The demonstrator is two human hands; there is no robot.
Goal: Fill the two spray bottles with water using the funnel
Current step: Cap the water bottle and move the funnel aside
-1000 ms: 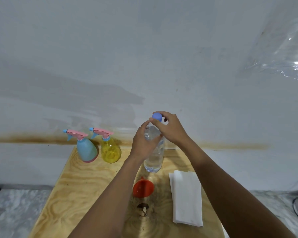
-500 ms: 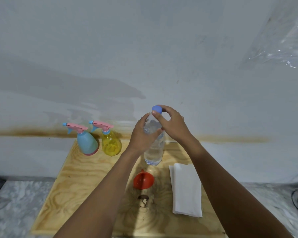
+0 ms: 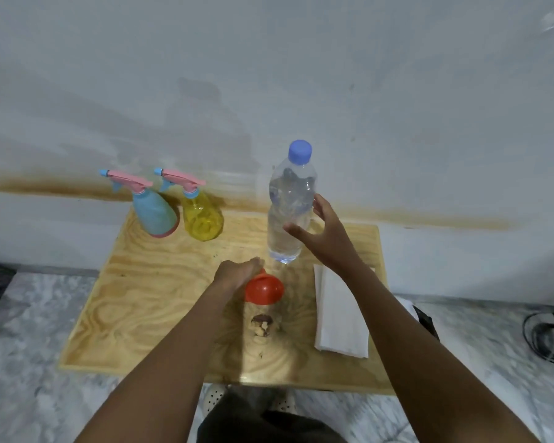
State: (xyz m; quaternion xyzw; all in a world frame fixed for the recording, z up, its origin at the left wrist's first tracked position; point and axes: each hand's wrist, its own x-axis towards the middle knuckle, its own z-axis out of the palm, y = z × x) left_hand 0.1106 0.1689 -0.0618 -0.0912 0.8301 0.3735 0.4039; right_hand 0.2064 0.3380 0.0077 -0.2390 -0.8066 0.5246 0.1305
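Observation:
A clear water bottle (image 3: 288, 215) with a blue cap (image 3: 300, 151) stands upright on the wooden table (image 3: 147, 292), cap on. My right hand (image 3: 325, 238) is spread beside its lower right, thumb in front of the bottle, fingers at its side, not clasping it. The red funnel (image 3: 264, 289) lies on its side in front of the bottle. My left hand (image 3: 237, 274) is low on the table right against the funnel's left side; I cannot tell whether it touches. A blue spray bottle (image 3: 152, 212) and a yellow spray bottle (image 3: 202, 219), both with pink trigger heads, stand at the back left.
A folded white cloth (image 3: 339, 314) lies right of the funnel. A dark knot (image 3: 261, 324) marks the wood in front of the funnel. The wall rises directly behind the table. Cables (image 3: 547, 334) lie on the marble floor at the right.
Both hands have left the bottle's cap and neck. My left hand dropped down to the funnel; my right hand slid down to the bottle's side and spread. The camera tilted down.

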